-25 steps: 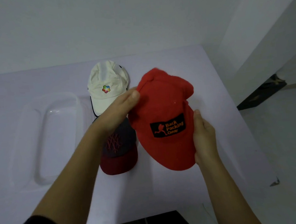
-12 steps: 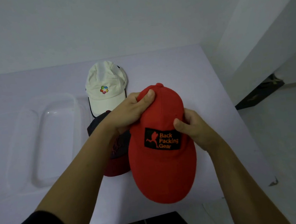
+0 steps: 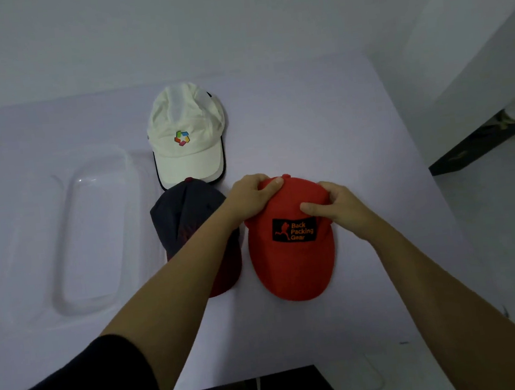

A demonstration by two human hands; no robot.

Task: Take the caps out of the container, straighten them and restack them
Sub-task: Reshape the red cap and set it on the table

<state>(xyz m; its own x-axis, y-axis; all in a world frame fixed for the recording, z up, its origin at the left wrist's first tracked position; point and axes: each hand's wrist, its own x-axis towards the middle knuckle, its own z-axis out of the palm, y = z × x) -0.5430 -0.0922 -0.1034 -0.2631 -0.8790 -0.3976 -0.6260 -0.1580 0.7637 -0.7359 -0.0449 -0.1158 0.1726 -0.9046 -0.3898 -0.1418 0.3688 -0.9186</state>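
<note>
A pale table fills most of the view and runs up to a plain wall at the far side. On its left part lies a clear plastic container, long and shallow, with nothing showing inside it. Three caps are out on the table to its right. A white cap with a small multicoloured logo lies farthest, brim pointing near. Just near of it is a dark grey cap with a dark red brim, its crown touching the white cap's brim and partly hidden by the left forearm. Right of that, close beside it, is the red cap with a black "Back Packing Gear" patch, brim pointing near; whether it rests fully on the table cannot be told. The left hand grips the far left of its crown, fingers curled onto the cloth. The right hand holds the crown's right side, fingers pressed above the patch.
</note>
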